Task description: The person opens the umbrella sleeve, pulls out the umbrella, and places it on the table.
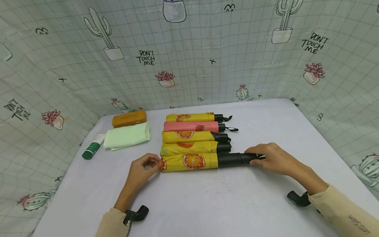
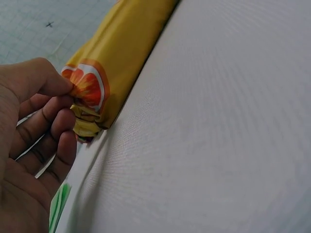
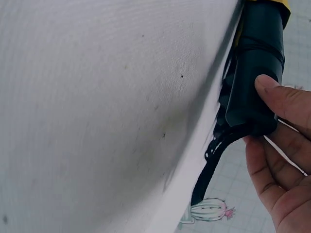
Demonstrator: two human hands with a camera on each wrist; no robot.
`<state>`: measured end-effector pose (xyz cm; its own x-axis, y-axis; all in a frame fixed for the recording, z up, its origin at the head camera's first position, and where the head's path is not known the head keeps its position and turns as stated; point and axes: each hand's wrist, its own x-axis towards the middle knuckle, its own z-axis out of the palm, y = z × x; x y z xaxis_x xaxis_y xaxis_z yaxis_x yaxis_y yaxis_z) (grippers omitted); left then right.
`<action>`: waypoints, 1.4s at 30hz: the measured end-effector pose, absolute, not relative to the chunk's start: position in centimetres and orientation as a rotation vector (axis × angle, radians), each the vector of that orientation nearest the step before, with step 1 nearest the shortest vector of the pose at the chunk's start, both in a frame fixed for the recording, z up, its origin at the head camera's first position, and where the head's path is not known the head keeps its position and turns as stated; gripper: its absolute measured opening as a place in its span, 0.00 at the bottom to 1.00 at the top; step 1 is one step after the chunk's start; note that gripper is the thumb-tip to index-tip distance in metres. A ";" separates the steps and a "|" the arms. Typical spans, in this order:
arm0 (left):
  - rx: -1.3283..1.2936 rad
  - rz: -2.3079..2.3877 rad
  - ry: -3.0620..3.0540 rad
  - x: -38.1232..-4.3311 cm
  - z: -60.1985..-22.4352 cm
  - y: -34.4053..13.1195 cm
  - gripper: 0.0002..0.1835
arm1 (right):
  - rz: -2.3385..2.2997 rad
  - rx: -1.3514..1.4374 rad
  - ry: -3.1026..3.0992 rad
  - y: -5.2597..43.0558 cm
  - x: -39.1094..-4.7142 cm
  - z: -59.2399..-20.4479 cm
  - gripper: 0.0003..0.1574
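Note:
Several folding umbrellas in fabric sleeves lie side by side on the table. The nearest umbrella point(image 1: 207, 161) has a yellow sleeve point(image 2: 129, 43) printed with orange slices, and its long black handle point(image 3: 257, 63) sticks out to the right. My left hand point(image 1: 142, 169) pinches the sleeve's closed left end between thumb and fingers. At the other end, my right hand point(image 1: 272, 158) grips the tip of the handle, thumb on one side and fingers on the other. A black wrist strap point(image 3: 209, 170) hangs from that tip. Behind it lie more yellow umbrellas point(image 1: 189, 148) and a pink one point(image 1: 189, 126).
Left of the row are a folded pale green cloth point(image 1: 127, 135), an orange-brown case point(image 1: 129, 118) and a green-and-white tube point(image 1: 93, 147). The white table point(image 1: 207, 204) meets a patterned fabric backdrop point(image 1: 189, 65) at the back.

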<state>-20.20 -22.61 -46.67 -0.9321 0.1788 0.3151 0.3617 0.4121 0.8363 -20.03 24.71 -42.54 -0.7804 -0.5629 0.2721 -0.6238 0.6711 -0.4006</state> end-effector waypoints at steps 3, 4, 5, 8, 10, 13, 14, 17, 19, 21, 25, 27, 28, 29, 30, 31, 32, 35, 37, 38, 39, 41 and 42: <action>-0.491 -1.519 -2.493 -20.1 -46.2 -22.2 0.09 | 0.728 0.988 -2.733 25.2 -19.9 -42.4 0.22; -0.497 -1.511 -2.495 -19.9 -45.7 -22.0 0.09 | 0.724 0.990 -2.724 25.3 -19.9 -42.4 0.22; -0.500 -1.501 -2.499 -19.8 -45.3 -21.8 0.09 | 0.723 0.990 -2.719 25.5 -19.9 -42.5 0.23; -0.500 -1.476 -2.515 -19.7 -44.7 -21.4 0.09 | 0.716 0.976 -2.721 26.0 -19.8 -42.5 0.23; -0.497 -1.472 -2.517 -19.9 -45.2 -21.6 0.09 | 0.704 0.971 -2.714 26.4 -19.7 -42.7 0.23; -0.479 -1.496 -2.516 -20.5 -46.6 -22.0 0.09 | 0.686 0.960 -2.709 27.0 -19.4 -42.8 0.23; -0.485 -1.489 -2.514 -20.4 -46.6 -22.0 0.09 | 0.679 0.959 -2.706 27.3 -19.4 -42.8 0.23; -0.477 -1.501 -2.509 -20.2 -46.7 -22.2 0.10 | 0.675 0.955 -2.696 27.9 -19.2 -42.7 0.24; -0.462 -1.495 -2.511 -20.1 -46.6 -22.2 0.10 | 0.665 0.958 -2.687 28.2 -19.1 -42.7 0.24; -0.443 -1.488 -2.521 -20.0 -46.6 -22.2 0.11 | 0.660 0.956 -2.677 28.5 -19.1 -42.6 0.24; -0.431 -1.479 -2.529 -20.0 -46.6 -22.1 0.10 | 0.645 0.941 -2.674 29.2 -19.0 -42.7 0.24; -0.438 -1.486 -2.526 -20.0 -46.6 -22.0 0.10 | 0.637 0.937 -2.674 29.6 -18.8 -42.8 0.25; -0.443 -1.489 -2.523 -20.0 -46.6 -22.0 0.10 | 0.632 0.935 -2.674 29.7 -18.8 -42.9 0.25; -0.450 -1.484 -2.522 -20.0 -46.7 -22.0 0.10 | 0.627 0.931 -2.673 29.8 -18.8 -42.9 0.25; -0.454 -1.486 -2.520 -20.0 -46.7 -21.9 0.10 | 0.621 0.928 -2.673 30.0 -18.8 -42.9 0.25; -0.459 -1.484 -2.518 -20.0 -46.8 -21.9 0.10 | 0.617 0.928 -2.670 30.1 -18.8 -42.9 0.25; -0.459 -1.484 -2.515 -20.0 -46.8 -21.9 0.10 | 0.616 0.933 -2.667 30.2 -18.8 -42.9 0.25; -0.456 -1.474 -2.505 -20.0 -46.8 -22.0 0.11 | 0.608 0.936 -2.663 30.4 -18.8 -42.7 0.25; -0.454 -1.473 -2.500 -19.9 -46.7 -22.0 0.11 | 0.606 0.932 -2.666 30.6 -18.8 -42.6 0.25; -0.449 -1.475 -2.500 -19.9 -46.6 -22.1 0.11 | 0.602 0.924 -2.673 30.8 -18.7 -42.6 0.25; -0.450 -1.469 -2.501 -19.9 -46.6 -22.1 0.11 | 0.598 0.915 -2.678 30.9 -18.7 -42.5 0.25; -0.450 -1.470 -2.505 -19.9 -46.6 -22.1 0.11 | 0.593 0.896 -2.691 31.2 -18.5 -42.5 0.25; -0.453 -1.469 -2.505 -19.9 -46.6 -22.1 0.11 | 0.588 0.891 -2.692 31.3 -18.5 -42.4 0.26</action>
<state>-19.89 -22.13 -46.64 -0.9326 0.1591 0.3241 0.3605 0.4585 0.8123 -18.49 31.28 -42.45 -0.7835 -0.5141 0.3490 -0.6128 0.7323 -0.2970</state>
